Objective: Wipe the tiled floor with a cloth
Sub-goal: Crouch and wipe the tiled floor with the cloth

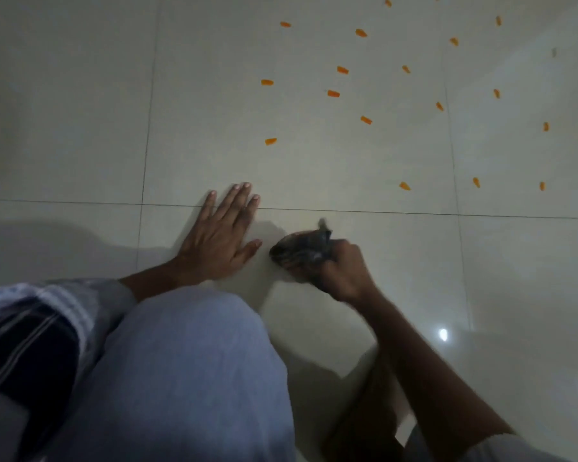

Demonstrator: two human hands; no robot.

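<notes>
The floor [364, 161] is pale glossy tile with thin dark grout lines. My left hand [221, 235] lies flat on it with fingers spread, across a grout line. Just to its right my right hand [339, 268] grips a dark bunched cloth [301, 250] that sits low against the tile. The cloth and right hand are motion-blurred. Several small orange bits [332, 93] are scattered over the tiles farther ahead and to the right.
My knee in light trousers [187, 378] fills the lower middle, with a striped sleeve [30, 328] at the lower left. A light reflection [443, 334] shines on the tile at right. Bare tile stretches to the left of the orange bits.
</notes>
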